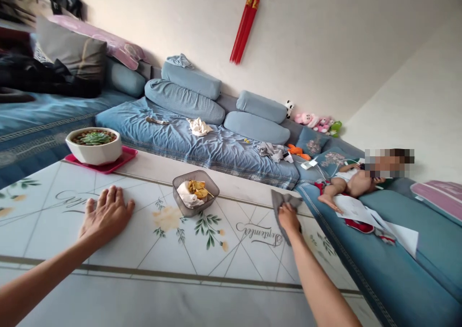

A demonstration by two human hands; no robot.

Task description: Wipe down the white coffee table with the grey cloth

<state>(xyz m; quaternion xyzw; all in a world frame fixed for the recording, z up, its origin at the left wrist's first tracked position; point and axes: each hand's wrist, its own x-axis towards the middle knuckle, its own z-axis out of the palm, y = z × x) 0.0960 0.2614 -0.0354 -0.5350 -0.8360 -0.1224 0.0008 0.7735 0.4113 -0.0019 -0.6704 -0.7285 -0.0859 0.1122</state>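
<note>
My left hand (106,216) lies flat on the patterned cover of the table (144,243), fingers stretched out and nothing in them. Over at the table's right end, my right hand (288,219) presses down on a dark grey cloth (281,199), part of which is hidden beneath the palm. Between the hands, toward the far edge, stands a see-through grey plastic basket (207,204) with crumpled tissue and yellowish scraps inside. Behind my left hand, a white pot (96,151) with a succulent (94,137) rests on a pink tray (128,156).
A blue sofa (132,125) wraps around the table's far and right sides, bearing cushions and loose clothes. A person (353,180) reclines on its right part, near some white papers (355,209). A red tassel (245,29) hangs on the wall.
</note>
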